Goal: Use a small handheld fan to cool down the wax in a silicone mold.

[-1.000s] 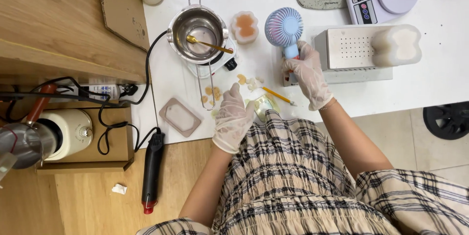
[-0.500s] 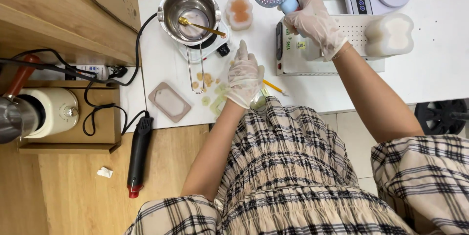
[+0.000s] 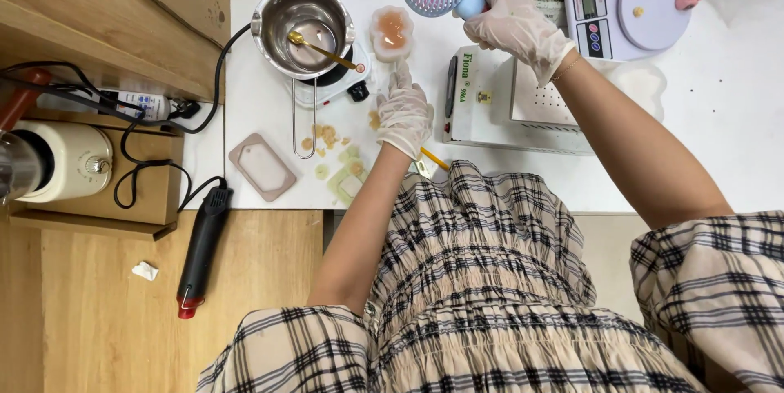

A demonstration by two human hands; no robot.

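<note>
White surface (image 3: 702,156) across the top, evenly and softly lit, no hard shadows. Left of it, a lower wooden shelf (image 3: 90,197) of warm brown boards (a tangle of black cable (image 3: 131,156) draped over it). Below, light wood-plank floor (image 3: 98,319), with a small crumpled white scrap (image 3: 145,270) lying on it. Paler, beige floor (image 3: 608,254) under the surface's front edge. No walls or windows in view.
</note>
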